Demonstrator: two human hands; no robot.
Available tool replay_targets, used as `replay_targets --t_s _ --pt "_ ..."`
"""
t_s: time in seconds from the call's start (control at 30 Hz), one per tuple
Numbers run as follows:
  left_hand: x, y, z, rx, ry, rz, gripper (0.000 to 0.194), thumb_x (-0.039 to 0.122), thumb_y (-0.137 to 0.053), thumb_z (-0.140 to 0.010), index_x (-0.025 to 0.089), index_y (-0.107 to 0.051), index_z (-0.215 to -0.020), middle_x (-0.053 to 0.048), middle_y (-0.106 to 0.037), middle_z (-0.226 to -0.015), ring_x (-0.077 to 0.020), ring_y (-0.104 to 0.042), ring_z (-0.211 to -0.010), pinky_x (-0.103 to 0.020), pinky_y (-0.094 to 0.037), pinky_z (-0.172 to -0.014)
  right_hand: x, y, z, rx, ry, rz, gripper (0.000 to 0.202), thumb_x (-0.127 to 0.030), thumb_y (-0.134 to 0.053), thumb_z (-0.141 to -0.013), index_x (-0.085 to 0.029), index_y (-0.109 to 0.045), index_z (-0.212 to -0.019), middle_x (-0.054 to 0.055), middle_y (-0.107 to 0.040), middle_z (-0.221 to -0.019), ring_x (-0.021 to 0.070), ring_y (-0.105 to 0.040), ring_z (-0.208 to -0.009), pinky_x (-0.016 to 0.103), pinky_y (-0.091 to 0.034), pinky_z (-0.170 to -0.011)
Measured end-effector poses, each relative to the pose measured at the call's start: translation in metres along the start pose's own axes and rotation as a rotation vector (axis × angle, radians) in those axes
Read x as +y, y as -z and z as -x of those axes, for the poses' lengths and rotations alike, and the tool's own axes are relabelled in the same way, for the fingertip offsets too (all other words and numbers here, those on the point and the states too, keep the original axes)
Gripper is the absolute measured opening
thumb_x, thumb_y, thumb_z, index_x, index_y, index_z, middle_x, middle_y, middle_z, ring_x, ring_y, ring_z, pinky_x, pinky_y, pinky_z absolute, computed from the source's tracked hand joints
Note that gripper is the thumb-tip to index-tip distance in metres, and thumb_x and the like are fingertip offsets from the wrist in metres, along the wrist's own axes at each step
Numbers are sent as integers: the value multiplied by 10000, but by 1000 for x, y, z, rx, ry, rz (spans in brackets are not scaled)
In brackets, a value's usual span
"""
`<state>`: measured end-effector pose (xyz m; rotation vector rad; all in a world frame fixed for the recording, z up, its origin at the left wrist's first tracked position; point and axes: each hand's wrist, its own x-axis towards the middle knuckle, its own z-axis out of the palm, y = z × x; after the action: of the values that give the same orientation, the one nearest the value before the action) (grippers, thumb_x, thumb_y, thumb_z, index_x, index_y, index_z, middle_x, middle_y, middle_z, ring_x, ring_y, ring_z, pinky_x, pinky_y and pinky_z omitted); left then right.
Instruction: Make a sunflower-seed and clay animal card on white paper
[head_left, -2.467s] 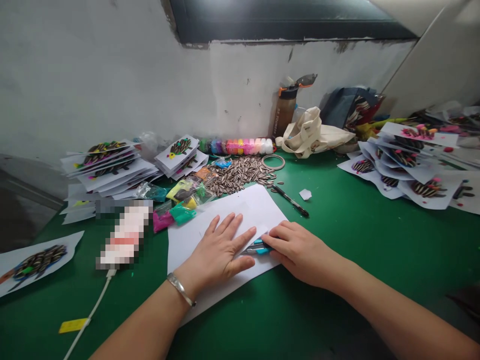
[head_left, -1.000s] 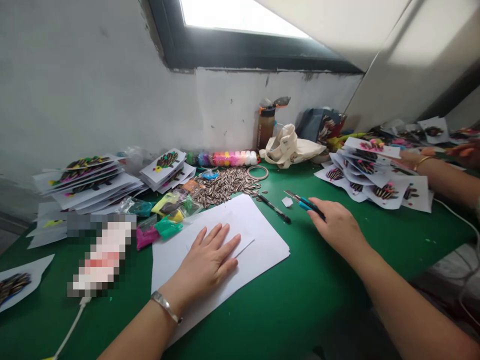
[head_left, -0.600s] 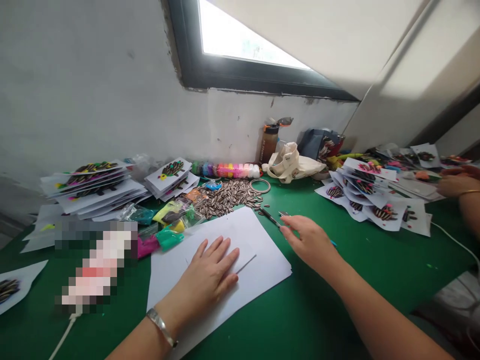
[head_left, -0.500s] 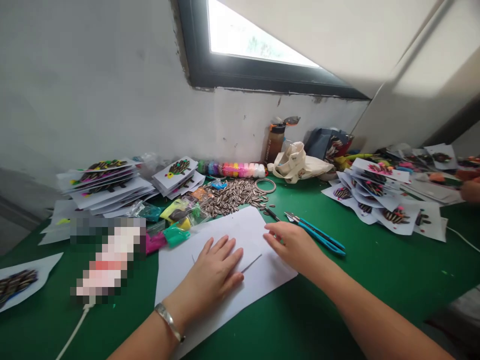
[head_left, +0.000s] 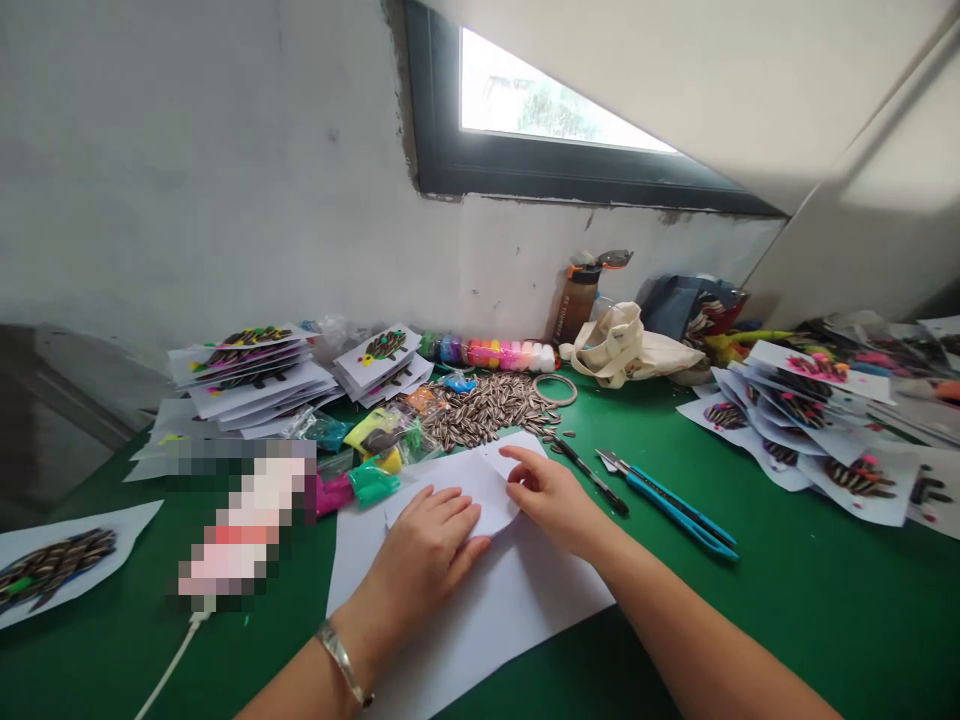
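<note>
My left hand (head_left: 435, 545), with a silver bangle (head_left: 345, 662) at the wrist, presses flat on a smaller piece of white paper (head_left: 487, 492), its fingers stretched out. My right hand (head_left: 551, 500) pinches the right edge of that piece between thumb and fingers, its index finger bent over the far edge. Beneath both hands a larger white sheet (head_left: 510, 610) lies on the green table. To the right of my right hand are a black pen (head_left: 592, 475) and a blue utility knife (head_left: 675, 508) with its blade out.
Sunflower seeds (head_left: 484, 405) lie heaped behind the paper, near a tape roll (head_left: 554, 390) and bags of coloured clay (head_left: 375, 485). Stacks of seed pictures stand left (head_left: 247, 385) and right (head_left: 814, 430). A bottle (head_left: 576, 305) and cloth bag (head_left: 637, 350) are by the wall.
My right hand has closed on the smaller paper's right edge, having hovered beside it with fingers apart. My left hand stays on the paper. The view has shifted left.
</note>
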<state>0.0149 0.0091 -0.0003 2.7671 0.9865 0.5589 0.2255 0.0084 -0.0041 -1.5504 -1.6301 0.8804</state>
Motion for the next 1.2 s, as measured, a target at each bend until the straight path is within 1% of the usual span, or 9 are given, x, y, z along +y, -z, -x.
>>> replay_targets --t_s 0.23,0.33,0.47,0.57,0.77,0.87,0.97,1.07,1.2 --pt "-3 3 4 288 -69 4 207 242 -476 -975 189 -667 -1036 -62 -755 -978 -225 -708 -905 -458 -527 -926 -6 9 5 34 -164 -451 430 -212 -574 -739 -160 -648 -1159 -60 -486 -623 89 -433 -506 237 -340 -498" --pt "-6 9 7 339 -44 -2 272 344 -550 -947 185 -643 -1147 -96 -729 -1097 -257 -669 -1053 -465 -493 -990 -13 13 8 76 -153 -617 342 -230 -600 -742 -163 -698 -1063 -59 -474 -595 86 -422 -508 238 -324 -504" --pt "-8 18 10 301 97 -5 731 583 -661 -800 202 -486 -1398 -163 -492 -1444 -373 -405 -1357 -576 -369 -1083 -13 17 9 109 -110 -788 257 -265 -681 -736 -179 -740 -970 -20 -568 -697 86 -456 -564 240 -365 -548" --pt "-7 23 10 248 256 138 740 600 -605 -833 244 -411 -1452 -135 -398 -1518 -356 -315 -1411 -592 -296 -1116 -14 22 10 11 -70 -927 262 -260 -724 -730 -196 -746 -983 7 -624 -794 104 -512 -654 237 -410 -595" --pt "2 30 3 102 547 824 729 540 -644 -821 251 -411 -1449 -116 -585 -1357 -307 -561 -1214 -448 -475 -985 -29 17 19 -299 -67 -1221 310 -238 -754 -719 -191 -730 -1024 -15 -616 -734 98 -572 -643 240 -474 -649" --pt "5 32 -1 -48 597 1067 467 509 -702 -773 177 -705 -1101 -64 -735 -899 -234 -677 -808 -307 -540 -707 -32 8 17 -345 -118 -1237 362 -232 -780 -695 -174 -705 -1045 -40 -574 -681 92 -568 -612 229 -479 -614" --pt "2 30 -1 34 714 1131 361 506 -748 -718 154 -730 -794 -12 -676 -693 -157 -599 -605 -234 -468 -543 -28 4 13 -211 -265 -1194 414 -378 -771 -725 -192 -644 -1073 -29 -602 -709 119 -589 -643 250 -488 -604" --pt "-4 26 -1 209 859 1175 419 514 -784 -669 166 -717 -893 -10 -687 -723 -161 -599 -610 -242 -481 -533 -23 3 14 -216 -393 -1113 486 -576 -687 -751 -209 -607 -1059 -21 -609 -705 139 -593 -646 250 -467 -573" --pt "-10 25 -1 340 930 1212 575 508 -808 -642 172 -661 -1085 -30 -708 -817 -200 -642 -693 -294 -543 -594 -24 -2 20 -384 -233 -923 363 -351 -736 -719 -200 -640 -1035 -13 -623 -759 141 -593 -688 258 -461 -650"
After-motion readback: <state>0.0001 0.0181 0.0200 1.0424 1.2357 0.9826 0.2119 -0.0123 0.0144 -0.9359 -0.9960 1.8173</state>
